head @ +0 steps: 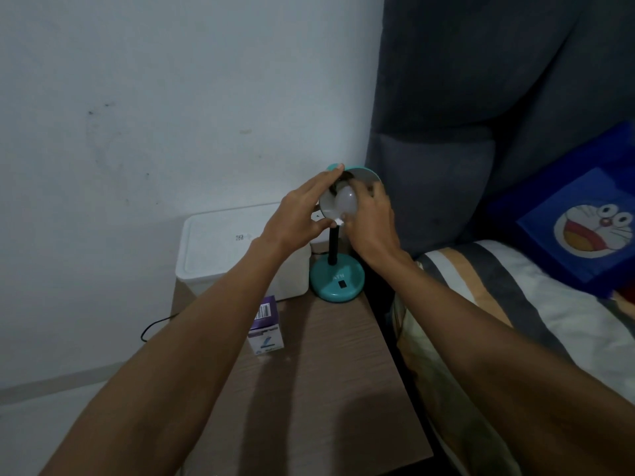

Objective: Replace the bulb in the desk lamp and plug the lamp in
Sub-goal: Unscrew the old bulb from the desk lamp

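Note:
A teal desk lamp stands at the back right of the wooden bedside table (pixel 309 389); its round base (pixel 336 281) and black neck (pixel 332 245) are in plain view. The shade (pixel 360 175) is tipped toward me, its pale inside showing. My left hand (pixel 299 214) grips the shade's left rim. A white bulb (pixel 346 201) sits inside the shade, with the fingers of my right hand (pixel 372 223) closed around it. Whether the bulb is seated in the socket is hidden. A purple and white bulb box (pixel 266 326) stands upright on the table under my left forearm.
A white lidded plastic box (pixel 223 245) fills the table's back left, touching the wall. A black cable (pixel 154 326) hangs off the left side. To the right is a grey padded headboard (pixel 481 115), a striped bed (pixel 515 304) and a blue cartoon pillow (pixel 584 218).

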`<state>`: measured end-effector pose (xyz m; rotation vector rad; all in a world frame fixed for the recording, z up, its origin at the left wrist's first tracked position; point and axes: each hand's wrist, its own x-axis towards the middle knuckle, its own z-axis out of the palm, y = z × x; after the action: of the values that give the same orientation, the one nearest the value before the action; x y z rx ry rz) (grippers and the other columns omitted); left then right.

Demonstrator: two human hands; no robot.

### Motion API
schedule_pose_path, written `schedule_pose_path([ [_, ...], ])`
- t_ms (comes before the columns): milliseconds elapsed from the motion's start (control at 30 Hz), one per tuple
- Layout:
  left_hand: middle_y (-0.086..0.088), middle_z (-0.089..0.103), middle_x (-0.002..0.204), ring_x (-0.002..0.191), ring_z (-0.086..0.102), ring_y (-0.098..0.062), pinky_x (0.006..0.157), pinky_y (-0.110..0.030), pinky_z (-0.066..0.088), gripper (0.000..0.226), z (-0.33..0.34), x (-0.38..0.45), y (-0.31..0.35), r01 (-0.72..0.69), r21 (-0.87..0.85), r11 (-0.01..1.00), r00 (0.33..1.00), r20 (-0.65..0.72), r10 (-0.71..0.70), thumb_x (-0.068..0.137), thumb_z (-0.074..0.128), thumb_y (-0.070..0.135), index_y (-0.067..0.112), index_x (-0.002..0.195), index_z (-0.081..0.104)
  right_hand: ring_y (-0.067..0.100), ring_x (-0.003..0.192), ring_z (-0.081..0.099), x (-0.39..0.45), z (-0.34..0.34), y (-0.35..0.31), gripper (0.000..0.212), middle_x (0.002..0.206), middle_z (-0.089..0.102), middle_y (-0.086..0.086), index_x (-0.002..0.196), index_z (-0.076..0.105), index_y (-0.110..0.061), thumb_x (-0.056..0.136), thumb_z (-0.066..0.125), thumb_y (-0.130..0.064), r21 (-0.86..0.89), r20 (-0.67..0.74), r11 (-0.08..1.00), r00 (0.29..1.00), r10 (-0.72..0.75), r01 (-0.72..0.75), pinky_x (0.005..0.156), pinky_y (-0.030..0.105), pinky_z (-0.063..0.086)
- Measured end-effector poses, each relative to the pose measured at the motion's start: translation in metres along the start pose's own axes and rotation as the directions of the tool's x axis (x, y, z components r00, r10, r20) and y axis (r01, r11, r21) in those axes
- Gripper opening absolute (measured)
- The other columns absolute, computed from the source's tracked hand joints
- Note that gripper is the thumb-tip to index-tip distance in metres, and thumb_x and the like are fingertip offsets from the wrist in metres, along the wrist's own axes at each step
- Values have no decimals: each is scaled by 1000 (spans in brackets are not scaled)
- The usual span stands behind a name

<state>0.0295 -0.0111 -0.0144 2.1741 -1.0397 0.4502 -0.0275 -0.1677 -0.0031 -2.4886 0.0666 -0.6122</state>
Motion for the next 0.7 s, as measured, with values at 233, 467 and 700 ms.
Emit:
schedule_pose_path([
  [233, -9, 44, 162, 145, 46, -16, 106, -19, 51, 97, 1, 1, -2, 1, -22, 1000, 1000, 0, -1, 79, 88, 3, 11, 161, 37, 36, 121, 54, 0, 2, -1, 58, 138, 45, 18, 143, 47, -11, 91, 68, -24, 86, 8, 996, 999, 39, -39, 97, 41, 48],
  [467, -8, 44, 162, 144, 47, -15, 108, -27, 53, 93, 0, 1, -1, 6, -22, 1000, 1000, -11, -6, 83, 85, 4, 12, 162, 36, 36, 131, 44, -1, 3, -5, 67, 146, 38, 17, 145, 43, -16, 86, 74, -20, 56, 5, 997, 999, -44, 44, 102, 46, 49],
  [700, -8, 43, 163, 146, 44, -17, 107, -13, 47, 98, 1, -1, -3, 17, -38, 999, 1000, 4, -17, 79, 88, 3, 12, 161, 37, 39, 121, 49, 4, -1, -7, 61, 139, 44, 19, 141, 48, -13, 86, 73, -13, -41, 24, 997, 998, 66, -65, 95, 42, 47],
])
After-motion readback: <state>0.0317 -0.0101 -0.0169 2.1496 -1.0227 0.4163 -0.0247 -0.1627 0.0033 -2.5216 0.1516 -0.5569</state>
